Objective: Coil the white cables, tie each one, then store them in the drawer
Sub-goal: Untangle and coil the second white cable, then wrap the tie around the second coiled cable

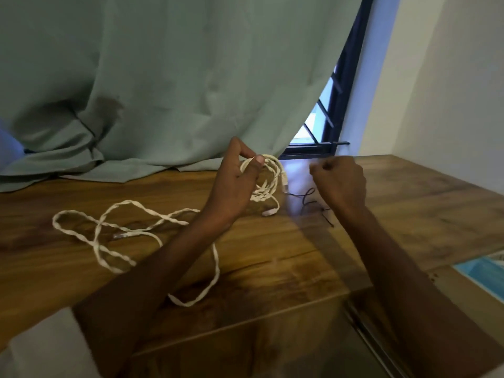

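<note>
White coiled cable (pixel 268 181) pinched in left hand (pixel 234 181); right hand (pixel 339 181) fisted, contents unclear; no readable writing.

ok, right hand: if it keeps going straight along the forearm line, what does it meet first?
Probably the window frame beyond the table's far edge. The right hand points up and away over bare wood; the coiled white cable lies to its left, off that line. Depth is unclear.
</note>
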Motion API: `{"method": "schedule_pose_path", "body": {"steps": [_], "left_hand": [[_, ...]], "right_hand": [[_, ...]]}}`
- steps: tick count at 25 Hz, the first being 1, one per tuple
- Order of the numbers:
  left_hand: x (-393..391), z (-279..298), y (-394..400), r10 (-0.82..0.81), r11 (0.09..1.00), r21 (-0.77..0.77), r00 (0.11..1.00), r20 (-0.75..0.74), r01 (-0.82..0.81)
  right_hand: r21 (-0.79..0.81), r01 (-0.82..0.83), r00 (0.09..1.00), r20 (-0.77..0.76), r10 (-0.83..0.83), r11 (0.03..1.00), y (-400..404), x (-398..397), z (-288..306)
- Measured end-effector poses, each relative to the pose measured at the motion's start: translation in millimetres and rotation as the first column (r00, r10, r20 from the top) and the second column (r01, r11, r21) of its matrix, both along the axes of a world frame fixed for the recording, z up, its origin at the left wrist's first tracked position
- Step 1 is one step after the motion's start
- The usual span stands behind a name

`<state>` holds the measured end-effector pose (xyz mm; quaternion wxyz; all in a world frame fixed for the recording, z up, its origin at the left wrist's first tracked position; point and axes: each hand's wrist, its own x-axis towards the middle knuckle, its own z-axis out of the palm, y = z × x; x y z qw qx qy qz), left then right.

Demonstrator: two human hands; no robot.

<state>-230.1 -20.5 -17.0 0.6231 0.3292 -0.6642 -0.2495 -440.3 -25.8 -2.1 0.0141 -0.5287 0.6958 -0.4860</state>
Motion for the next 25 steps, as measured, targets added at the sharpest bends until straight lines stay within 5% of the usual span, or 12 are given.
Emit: {"method": "schedule_pose_path", "body": {"steps": [4, 8, 13, 17, 21, 25], "left_hand": [[4, 0, -1, 0.023, 0.997, 0.071, 1.000, -0.015, -0.022], [6, 1, -2, 0.012, 0.993, 0.120, 0.998, -0.067, -0.004], [15, 10, -5, 0.020, 0.994, 0.109, 0.991, -0.132, -0.006], [25, 23, -2, 0.028, 0.992, 0.124, 0.975, -0.219, 0.000], [44, 50, 21, 0.005, 1.000, 0.015, 0.923, -0.384, 0.000], [82, 87, 36, 0.169, 0.952, -0.174, 0.908, -0.384, -0.251]], "right_hand": [[0.243, 0.065, 0.984, -0.178, -0.021, 0.968, -16, -25, -28], [0.320, -0.030, 0.990, -0.118, 0.072, 0.947, -36, -14, -31], [0.147, -0.088, 0.970, 0.239, 0.051, 0.985, -44, -13, -17], [0.005, -0.325, 0.821, 0.498, 0.280, 0.946, -33, -6, 9], [-0.081, -0.549, 0.693, 0.513, 0.507, 0.832, -12, 29, 36], [-0.276, -0.627, 0.528, 0.538, 0.657, 0.729, -18, 89, 44]]}}
